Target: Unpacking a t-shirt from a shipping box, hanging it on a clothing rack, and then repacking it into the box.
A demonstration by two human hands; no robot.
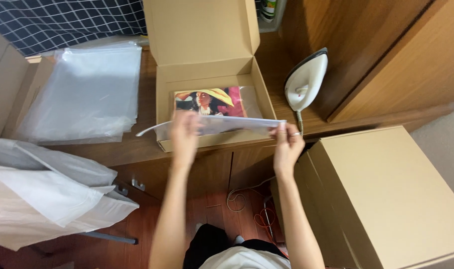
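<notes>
Over the front edge of the brown wooden desk (137, 149) we hold one flat item in a clear plastic sleeve (222, 124), level above the open cardboard box's front wall. Our left hand (183, 134) grips its left part, fingers curled over the top and blurred, so we can't tell the exact pinch. Our right hand (286, 142) pinches its right end between thumb and fingertips; one ring shows on a finger.

Count:
- 1 open shallow brown cardboard mailer box (207, 65), lid flipped up toward the desk's back edge.
- 1 colourful printed picture of a figure in a yellow hat (209, 102) lying in the box, its lower part hidden by the held sleeve.
- 1 stack of clear plastic bags (85, 94) near the desk's left end; number of bags not countable.
- 1 white electric iron (305, 82) standing upright at the desk's right end, against the wooden cabinet (386, 55).
- 1 large closed cardboard carton (386, 199) on the floor, right of us, cut off by the frame.
- 1 heap of white translucent plastic wrap (43, 194) at lower left, cut off.
- Cables (247, 204) on the floor under the desk; count unclear.

What is inside the held sleeve is hard to make out, since we see it almost edge-on.
</notes>
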